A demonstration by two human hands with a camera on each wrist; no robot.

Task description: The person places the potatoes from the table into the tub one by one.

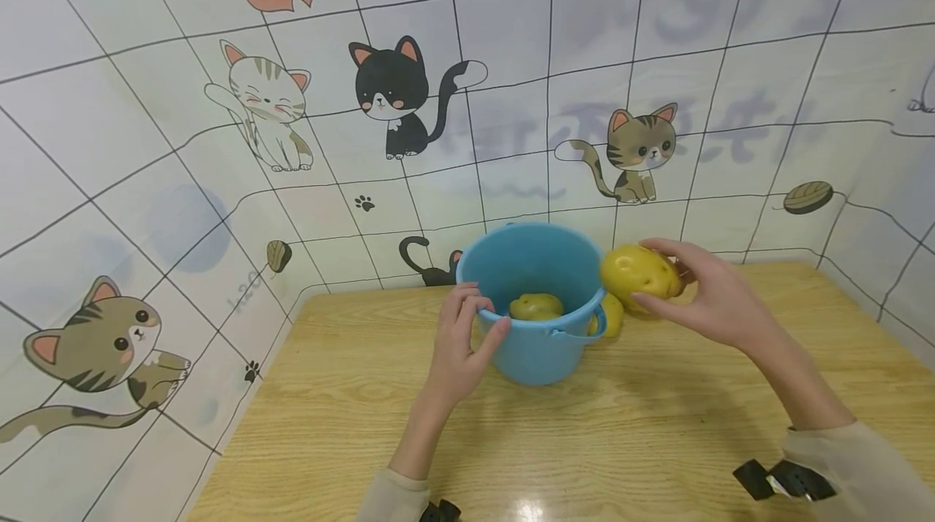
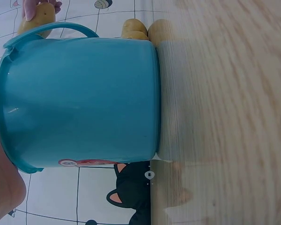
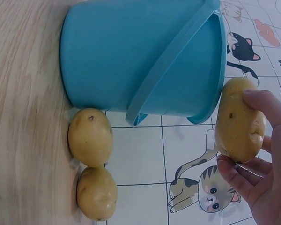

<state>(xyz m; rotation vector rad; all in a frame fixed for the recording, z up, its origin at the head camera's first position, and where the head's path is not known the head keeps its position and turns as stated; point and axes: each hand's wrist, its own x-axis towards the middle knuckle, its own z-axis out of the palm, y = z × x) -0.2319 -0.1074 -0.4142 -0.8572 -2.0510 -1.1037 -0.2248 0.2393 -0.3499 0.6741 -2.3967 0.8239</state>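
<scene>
- The blue bucket [image 1: 536, 335] stands upright on the wooden table [image 1: 657, 441], close to the tiled back wall with its cat stickers [image 1: 394, 96].
- The left hand [image 1: 462, 343] grips the bucket's near-left rim, fingers curled over the edge and thumb pressed against the outer wall.
- The right hand [image 1: 704, 295] holds a yellow potato [image 1: 640, 272] between fingertips and thumb, up in the air just beside the bucket's right rim. In the right wrist view that potato [image 3: 239, 121] sits right at the rim's edge, and I can't quite tell whether it brushes the plastic or hangs a hair clear of it.
- One potato in the bucket [image 1: 536, 307] lies at the bottom, towards the near side.
- Two more potatoes on the table [image 3: 90, 137] lie behind the bucket on its right, by the wall. They touch each other, and the nearer one is snug against the bucket's base; from the head camera only a sliver of them peeks out past the handle mount.
- The bucket's handle [image 3: 173, 61] hangs down against the outer wall on the right side.
- Both forearms end in pale sleeves, the right sleeve [image 1: 862, 457] at the lower right corner.
</scene>
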